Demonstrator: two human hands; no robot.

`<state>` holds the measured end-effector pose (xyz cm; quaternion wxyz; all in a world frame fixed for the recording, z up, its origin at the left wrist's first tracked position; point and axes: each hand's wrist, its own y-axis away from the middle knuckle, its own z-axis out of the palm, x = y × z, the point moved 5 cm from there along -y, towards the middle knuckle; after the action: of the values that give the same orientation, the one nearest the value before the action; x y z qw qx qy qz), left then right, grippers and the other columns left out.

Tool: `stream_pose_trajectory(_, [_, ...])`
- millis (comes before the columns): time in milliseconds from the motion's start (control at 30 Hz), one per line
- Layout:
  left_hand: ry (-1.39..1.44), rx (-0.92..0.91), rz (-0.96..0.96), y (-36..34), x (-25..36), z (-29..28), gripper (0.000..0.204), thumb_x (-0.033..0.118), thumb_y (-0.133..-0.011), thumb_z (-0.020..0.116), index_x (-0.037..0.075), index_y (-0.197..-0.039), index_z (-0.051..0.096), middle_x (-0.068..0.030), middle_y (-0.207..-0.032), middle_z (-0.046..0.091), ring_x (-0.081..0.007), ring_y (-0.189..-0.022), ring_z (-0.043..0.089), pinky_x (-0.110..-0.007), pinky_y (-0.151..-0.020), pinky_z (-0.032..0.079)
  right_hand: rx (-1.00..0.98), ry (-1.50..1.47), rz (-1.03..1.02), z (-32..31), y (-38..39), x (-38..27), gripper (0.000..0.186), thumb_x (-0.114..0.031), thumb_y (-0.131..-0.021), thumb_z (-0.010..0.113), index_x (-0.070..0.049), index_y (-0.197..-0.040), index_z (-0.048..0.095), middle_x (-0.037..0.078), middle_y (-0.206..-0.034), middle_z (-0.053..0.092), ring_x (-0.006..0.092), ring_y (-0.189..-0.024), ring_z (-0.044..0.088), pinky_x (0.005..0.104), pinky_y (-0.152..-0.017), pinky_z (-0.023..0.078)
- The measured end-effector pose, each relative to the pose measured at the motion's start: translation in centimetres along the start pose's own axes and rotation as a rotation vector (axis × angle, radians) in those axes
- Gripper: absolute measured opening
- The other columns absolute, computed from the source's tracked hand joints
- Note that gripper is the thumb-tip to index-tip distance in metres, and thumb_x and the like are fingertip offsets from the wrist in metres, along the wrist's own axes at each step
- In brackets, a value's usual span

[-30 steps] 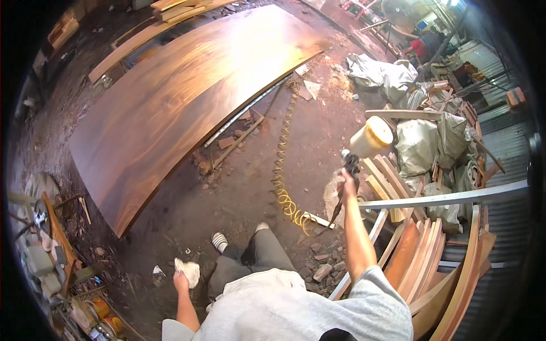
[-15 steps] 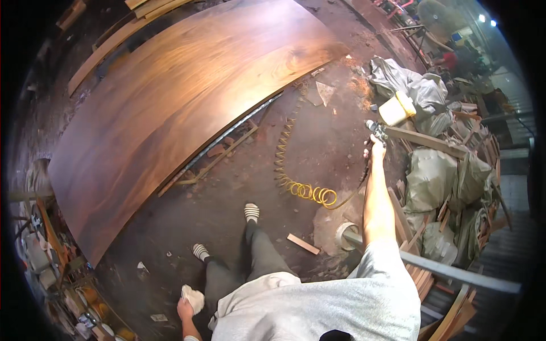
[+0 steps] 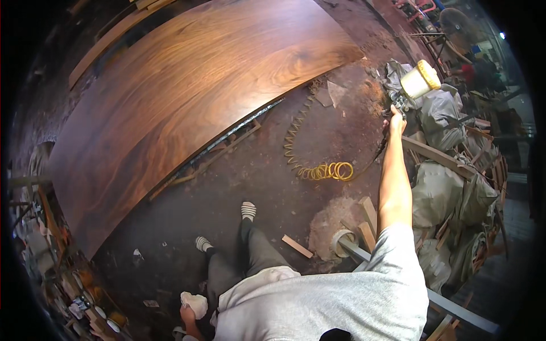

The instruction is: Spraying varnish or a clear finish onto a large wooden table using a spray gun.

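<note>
My right hand is closed on a spray gun with a cream cup, held out to the right near the far right end of a large, glossy brown wooden panel. A dark hose runs down from the gun toward a yellow coiled hose lying on the floor. Low at the left, my left hand grips a wadded white cloth beside my leg.
Grey sacks and timber offcuts are heaped at the right, crossed by a metal bar. Clutter lines the left. A loose batten lies by my feet on the dirty floor. A fan stands at the back right.
My right arm and the spray gun have swung upward and to the right in the picture. My left hand and cloth are lower, and my feet appear farther up the picture than at first.
</note>
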<state>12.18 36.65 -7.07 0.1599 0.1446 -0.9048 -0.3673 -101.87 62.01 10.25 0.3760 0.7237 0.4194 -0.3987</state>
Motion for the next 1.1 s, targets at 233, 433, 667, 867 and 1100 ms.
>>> stream_pose_trajectory(233, [0.082, -0.053, 0.026, 0.2, 2.5, 3.3, 0.036, 0.021, -0.100, 0.051, -0.005, -0.118, 0.066, -0.0243, -0.112, 0.071, -0.0379, -0.108, 0.067, -0.043, -0.094, 0.049, -0.060, 0.141, -0.100, -0.2, -0.9, -2.4, 0.034, -0.039, -0.086, 0.076, -0.009, -0.077, 0.064, 0.006, -0.059, 0.062, 0.0165, -0.042, 0.053, 0.0320, -0.042, 0.044])
stream_pose_trajectory(433, [0.144, -0.038, 0.016, 0.4, 0.5, 3.9, 0.036, 0.021, -0.100, 0.050, -0.003, -0.123, 0.066, -0.0238, -0.117, 0.070, -0.0374, -0.112, 0.066, -0.042, -0.096, 0.048, -0.169, 0.088, -0.090, 1.1, 2.5, -1.8, 0.028, -0.031, -0.085, 0.077, -0.008, -0.076, 0.064, 0.003, -0.062, 0.057, 0.0162, -0.044, 0.055, 0.0326, -0.043, 0.044])
stream_pose_trajectory(667, [0.157, -0.056, 0.024, -0.2, 0.4, 4.6, 0.038, 0.021, -0.101, 0.048, -0.002, -0.126, 0.064, -0.0224, -0.121, 0.069, -0.0372, -0.114, 0.065, -0.042, -0.099, 0.047, -0.234, 0.050, -0.073, 0.3, 7.7, -1.1, 0.031, -0.034, -0.089, 0.073, -0.009, -0.074, 0.061, 0.003, -0.061, 0.058, 0.0161, -0.045, 0.055, 0.0312, -0.042, 0.044])
stream_pose_trajectory(867, [0.157, -0.065, 0.024, -1.4, -1.1, 4.6, 0.040, 0.023, -0.101, 0.048, -0.002, -0.127, 0.063, -0.0228, -0.122, 0.068, -0.0379, -0.116, 0.064, -0.042, -0.100, 0.046, -0.308, 0.044, -0.075, -0.3, 12.5, 0.2, 0.028, -0.034, -0.090, 0.071, -0.012, -0.077, 0.059, 0.002, -0.062, 0.056, 0.0155, -0.046, 0.054, 0.0312, -0.043, 0.044])
stream_pose_trajectory(1100, [0.123, -0.089, 0.090, -3.6, -0.9, 4.1, 0.042, 0.026, -0.100, 0.048, -0.002, -0.127, 0.063, -0.0240, -0.121, 0.068, -0.0412, -0.117, 0.062, -0.044, -0.100, 0.045, -0.368, 0.051, -0.071, -1.0, 18.3, 1.7, 0.028, -0.034, -0.091, 0.069, -0.012, -0.078, 0.058, 0.003, -0.062, 0.056, 0.0166, -0.047, 0.054, 0.0318, -0.044, 0.044])
